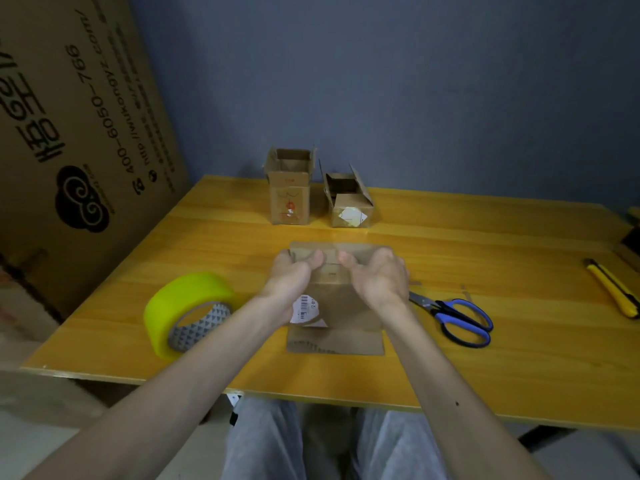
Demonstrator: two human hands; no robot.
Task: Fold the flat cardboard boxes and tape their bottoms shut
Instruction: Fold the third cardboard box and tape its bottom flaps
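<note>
**At mid-table: both hands on the third box**

I have my left hand (292, 271) and right hand (375, 273) curled closed over the far flaps of the cardboard box (341, 299), thumbs pressing on top. If my grip loosens, I judge the flaps will spring open before tape roll (188, 318) reaches them. Behind it, two folded boxes (290, 199) (349, 202) stand open-topped; nothing visible inside.

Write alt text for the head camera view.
Two bare hands, left hand and right hand, grip the far end of a flat brown cardboard box on a yellow wooden table. A yellow tape roll lies left, blue-handled scissors right, two folded open-topped cardboard boxes behind.
</note>
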